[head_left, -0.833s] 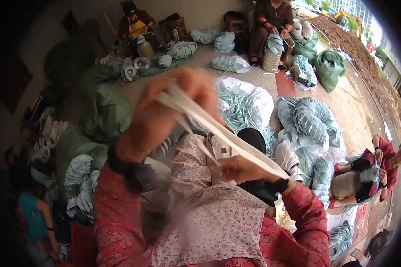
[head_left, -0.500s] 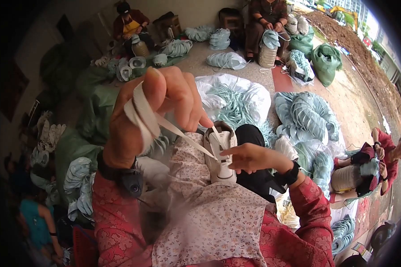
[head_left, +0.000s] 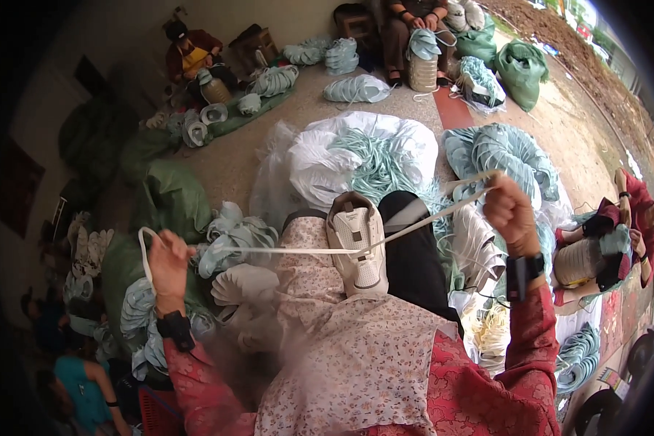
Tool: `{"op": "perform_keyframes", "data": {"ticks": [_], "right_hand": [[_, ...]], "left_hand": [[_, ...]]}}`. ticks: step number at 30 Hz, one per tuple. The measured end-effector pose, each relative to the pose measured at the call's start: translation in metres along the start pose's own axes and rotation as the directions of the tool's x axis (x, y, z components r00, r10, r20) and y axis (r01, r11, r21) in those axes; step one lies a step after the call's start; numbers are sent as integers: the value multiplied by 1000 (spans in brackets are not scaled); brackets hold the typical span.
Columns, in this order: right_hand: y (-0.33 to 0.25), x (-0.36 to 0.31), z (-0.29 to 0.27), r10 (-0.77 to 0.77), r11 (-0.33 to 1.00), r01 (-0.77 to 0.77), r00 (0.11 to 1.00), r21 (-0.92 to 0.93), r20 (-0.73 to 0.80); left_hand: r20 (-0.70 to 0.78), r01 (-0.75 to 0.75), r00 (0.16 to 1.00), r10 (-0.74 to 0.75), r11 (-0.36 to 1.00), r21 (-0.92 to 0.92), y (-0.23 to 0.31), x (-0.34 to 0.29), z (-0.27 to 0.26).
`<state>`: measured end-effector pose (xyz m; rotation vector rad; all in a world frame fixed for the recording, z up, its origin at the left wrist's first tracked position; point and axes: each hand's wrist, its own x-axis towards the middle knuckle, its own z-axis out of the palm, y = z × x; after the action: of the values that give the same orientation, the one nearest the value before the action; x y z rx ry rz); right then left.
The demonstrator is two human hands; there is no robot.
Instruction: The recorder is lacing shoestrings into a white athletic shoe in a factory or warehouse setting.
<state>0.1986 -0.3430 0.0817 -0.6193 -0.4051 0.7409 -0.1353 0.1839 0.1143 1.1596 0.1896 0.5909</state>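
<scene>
A white sneaker (head_left: 357, 265) with a beige collar lies between my knees, its toe toward me. From its front part a flat white shoelace (head_left: 276, 251) stretches out to both sides. My left hand (head_left: 170, 267), low on the left, is closed on one end, and a loop of lace stands up beside the fingers. Raised on the right, my right hand (head_left: 511, 211) grips the other side, with two strands running to its fingers. Both hands are well apart from the shoe. Whether the shoe has a sole is hidden.
White bags with pale green laces (head_left: 378, 163) lie beyond my knees. Bundled light-blue shoe pieces (head_left: 505, 163) sit at the right, more beside a green sack (head_left: 171, 196) at the left. Several people work around, one person (head_left: 628, 229) close at the right.
Both hands have moved away from the shoe, the left down and left, the right up and right. The lace now spans between them. The view has shifted slightly.
</scene>
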Motion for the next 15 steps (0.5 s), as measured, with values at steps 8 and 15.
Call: {"op": "perform_keyframes", "data": {"ticks": [8, 15], "right_hand": [[-46, -105, -153, -68, 997, 80, 930, 19, -360], [-36, -170, -226, -123, 858, -321, 629, -400, -768]], "left_hand": [[-392, 354, 920, 12, 406, 843, -99, -52, -137], [289, -329, 929, 230, 161, 930, -114, 3, 34]]}}
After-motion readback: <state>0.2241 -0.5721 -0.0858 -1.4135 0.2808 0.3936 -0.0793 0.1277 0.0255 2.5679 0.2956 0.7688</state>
